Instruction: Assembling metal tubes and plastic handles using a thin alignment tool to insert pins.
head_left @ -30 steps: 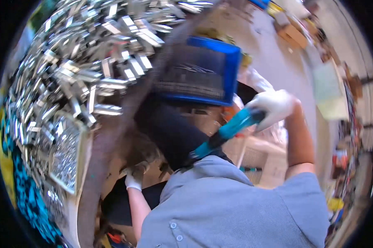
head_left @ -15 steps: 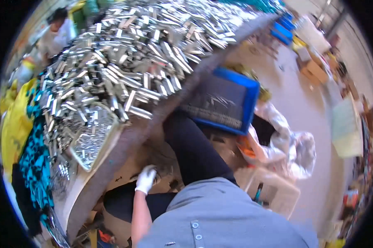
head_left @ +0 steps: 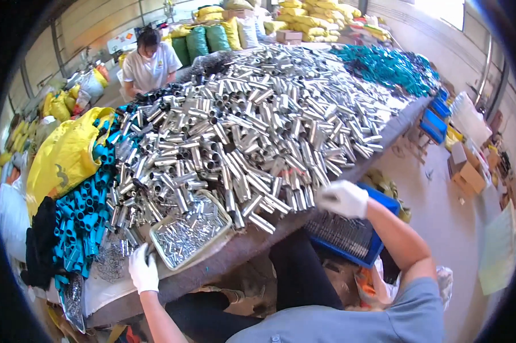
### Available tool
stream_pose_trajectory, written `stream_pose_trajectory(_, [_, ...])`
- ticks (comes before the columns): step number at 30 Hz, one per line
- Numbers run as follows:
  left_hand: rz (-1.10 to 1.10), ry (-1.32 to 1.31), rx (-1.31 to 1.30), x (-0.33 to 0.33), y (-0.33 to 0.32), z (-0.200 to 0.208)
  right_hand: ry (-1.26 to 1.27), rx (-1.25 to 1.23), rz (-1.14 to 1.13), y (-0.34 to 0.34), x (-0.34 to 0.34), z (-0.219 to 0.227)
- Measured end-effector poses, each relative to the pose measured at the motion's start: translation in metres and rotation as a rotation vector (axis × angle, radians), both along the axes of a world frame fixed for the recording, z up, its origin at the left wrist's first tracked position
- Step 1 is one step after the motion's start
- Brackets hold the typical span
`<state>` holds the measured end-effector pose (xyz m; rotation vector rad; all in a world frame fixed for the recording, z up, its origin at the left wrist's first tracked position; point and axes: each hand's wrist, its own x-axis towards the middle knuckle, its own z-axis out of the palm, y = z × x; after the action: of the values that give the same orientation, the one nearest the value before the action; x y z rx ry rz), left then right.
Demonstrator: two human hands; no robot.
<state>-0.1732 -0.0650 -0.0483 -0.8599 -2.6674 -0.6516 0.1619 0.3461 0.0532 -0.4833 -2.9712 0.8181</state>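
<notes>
My left hand [head_left: 144,269], in a white glove, is at the table's near edge beside a pale tray [head_left: 228,231] of small metal pins. Its fingers are bent around something small and dark that I cannot make out. My right hand [head_left: 344,199], also gloved, hovers between the near edge of a big heap of silvery metal tubes [head_left: 258,126] and a blue crate [head_left: 376,251]. Its fingers are bent but smeared by motion, so whether they hold anything is unclear. Rows of thin grey pieces [head_left: 338,231] lie inside the crate.
Teal tubes [head_left: 78,228] and a yellow sack [head_left: 64,160] lie at the left. More teal pieces [head_left: 384,66] are piled at the far right. Across the table a person [head_left: 149,66] in white works. A cardboard box [head_left: 466,171] and a white bag [head_left: 444,286] stand on the right.
The view has lifted and turned, showing more of the table. My left hand has risen from below the table edge to beside the tray. My right hand has come into view by the crate.
</notes>
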Motion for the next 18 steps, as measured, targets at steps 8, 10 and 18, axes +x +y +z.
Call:
stream_pose_trajectory(8, [-0.053, 0.014, 0.028, -0.028, 0.016, 0.000, 0.233, 0.686, -0.270, 0.054, -0.249, 0.031])
stream_pose_trajectory(10, [-0.005, -0.020, 0.062, -0.027, 0.023, 0.006, 0.040, 0.680, -0.328, 0.065, -0.273, 0.028])
stream_pose_trajectory(18, [-0.004, 0.079, 0.453, -0.016, 0.013, 0.009, 0.587, 0.467, -0.332, 0.023, -0.250, 0.032])
